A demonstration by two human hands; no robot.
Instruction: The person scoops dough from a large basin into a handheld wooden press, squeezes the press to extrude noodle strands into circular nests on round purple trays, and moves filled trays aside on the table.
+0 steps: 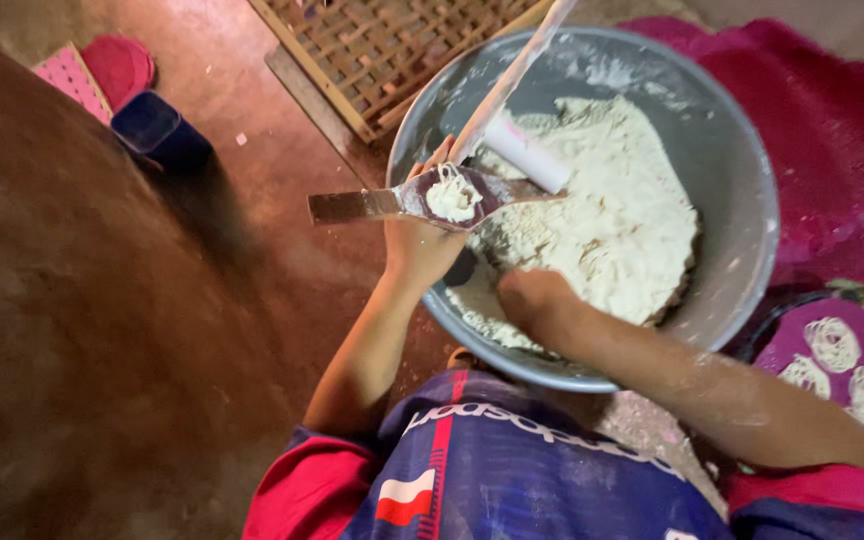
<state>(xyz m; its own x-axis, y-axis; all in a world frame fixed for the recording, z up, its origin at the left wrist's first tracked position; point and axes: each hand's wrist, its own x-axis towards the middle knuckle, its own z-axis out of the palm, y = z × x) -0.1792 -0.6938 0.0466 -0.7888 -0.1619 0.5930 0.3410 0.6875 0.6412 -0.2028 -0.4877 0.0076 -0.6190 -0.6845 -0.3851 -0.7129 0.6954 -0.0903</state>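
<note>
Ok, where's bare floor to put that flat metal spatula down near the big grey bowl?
The brown floor left of the grey metal bowl is bare, bordered by the dark blue tub and woven bamboo mat. Right is crowded: magenta cloth, purple tray of dough coils. The left hand holds the spatula.

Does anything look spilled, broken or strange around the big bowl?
Only a little: white flour is dusted on the floor beside the grey bowl and smeared on its inner wall. The dough stays inside, and nothing looks broken.
</note>
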